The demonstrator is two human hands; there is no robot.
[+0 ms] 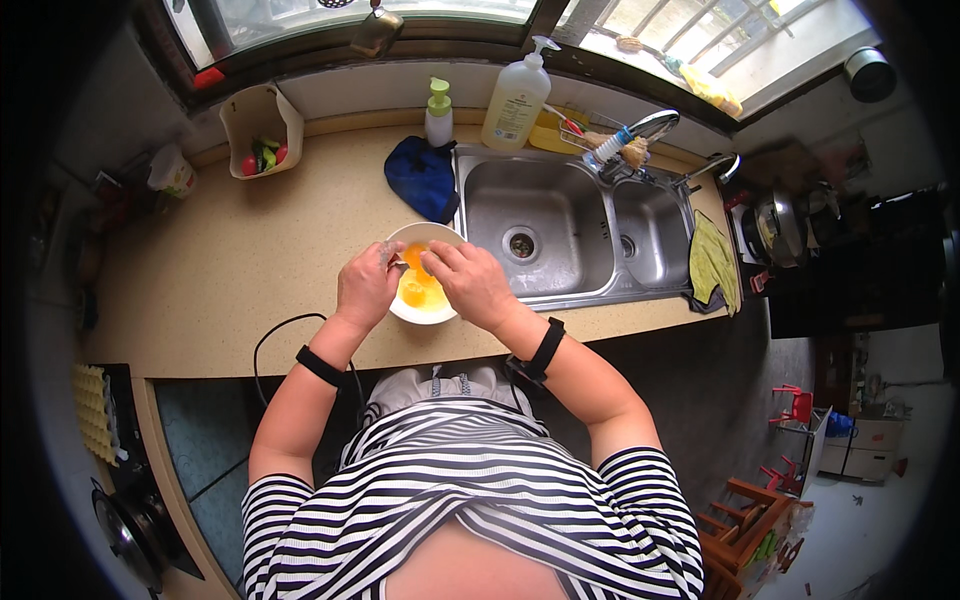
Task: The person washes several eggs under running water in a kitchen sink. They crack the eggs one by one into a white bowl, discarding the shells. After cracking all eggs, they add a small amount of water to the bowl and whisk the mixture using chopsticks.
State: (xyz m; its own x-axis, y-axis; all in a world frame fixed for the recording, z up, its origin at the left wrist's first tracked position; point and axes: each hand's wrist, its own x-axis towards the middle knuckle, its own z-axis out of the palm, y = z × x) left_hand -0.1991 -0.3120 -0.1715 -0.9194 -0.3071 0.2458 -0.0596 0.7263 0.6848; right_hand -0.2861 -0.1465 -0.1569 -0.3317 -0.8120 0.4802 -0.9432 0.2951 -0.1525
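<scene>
Over a white bowl [426,315] at the counter's front, my two hands face each other with fingertips close together. Several egg yolks [414,292] lie in clear egg white inside it. My left hand [366,283] pinches a pale bit of what looks like eggshell [403,261] above the bowl's left side. From the right, my right hand [474,285] reaches in with bent fingers; what its fingertips hold, if anything, is hidden. An orange yolk [415,253] shows between the hands.
Right of the bowl is a double steel sink [536,217] with a faucet [626,150]. A blue cloth [421,178], a green-topped pump bottle [439,120] and a large soap bottle [515,101] stand behind. A vegetable bin [259,112] sits back left; a black cable [281,322] crosses the counter edge.
</scene>
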